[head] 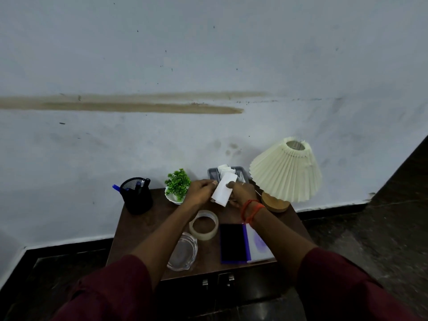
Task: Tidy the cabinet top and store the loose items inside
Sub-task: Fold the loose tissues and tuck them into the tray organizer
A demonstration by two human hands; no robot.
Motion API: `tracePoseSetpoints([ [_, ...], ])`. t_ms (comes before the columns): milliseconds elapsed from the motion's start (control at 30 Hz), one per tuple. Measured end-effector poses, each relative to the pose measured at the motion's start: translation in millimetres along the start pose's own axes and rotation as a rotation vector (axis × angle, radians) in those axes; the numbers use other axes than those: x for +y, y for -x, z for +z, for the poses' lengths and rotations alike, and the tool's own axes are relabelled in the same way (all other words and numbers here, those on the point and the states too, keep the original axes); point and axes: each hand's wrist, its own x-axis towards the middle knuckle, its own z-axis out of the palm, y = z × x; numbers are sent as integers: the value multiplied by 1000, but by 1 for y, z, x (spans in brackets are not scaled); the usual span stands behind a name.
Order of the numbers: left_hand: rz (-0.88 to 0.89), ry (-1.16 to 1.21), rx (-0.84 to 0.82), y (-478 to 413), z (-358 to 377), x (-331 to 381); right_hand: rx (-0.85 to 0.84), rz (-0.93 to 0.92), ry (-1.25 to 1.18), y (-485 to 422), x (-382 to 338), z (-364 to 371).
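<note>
While left hand [201,189] and right hand [242,193] pinch white paper [221,193], fingers [211,183] curled

1. Left sleeve [111,290]: dark maroon cloth, loose and plain. Its hem sits far back from the fingers, near the elbow.
2. Right sleeve [335,281]: same dark maroon cloth, loose and creased. Its hem is likewise far back from the fingers.
3. Forearms: bare from both hems forward to the left hand [200,189] and the right hand [240,193].
4. Thread bands [251,210]: orange and red strands wound round the right wrist, just behind the hand; several turns, loosely bunched.
5. Right-hand finger: one small pale glint, too small to identify.
</note>
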Motion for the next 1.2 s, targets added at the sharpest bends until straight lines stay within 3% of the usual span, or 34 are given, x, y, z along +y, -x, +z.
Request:
tracePoseSetpoints([
  [200,42,66,31,-8,-1,11,-92,-249,411,-14,-14,5],
  [300,69,73,51,-17,-3,10,-98,-327,506,-22,-22,5],
  [733,172,-4,235,-47,-5,21,21,-562,664,-52,-50,11],
  [1200,172,-88,203,-48,2,6,28,-547,642,-75,-30,31],
])
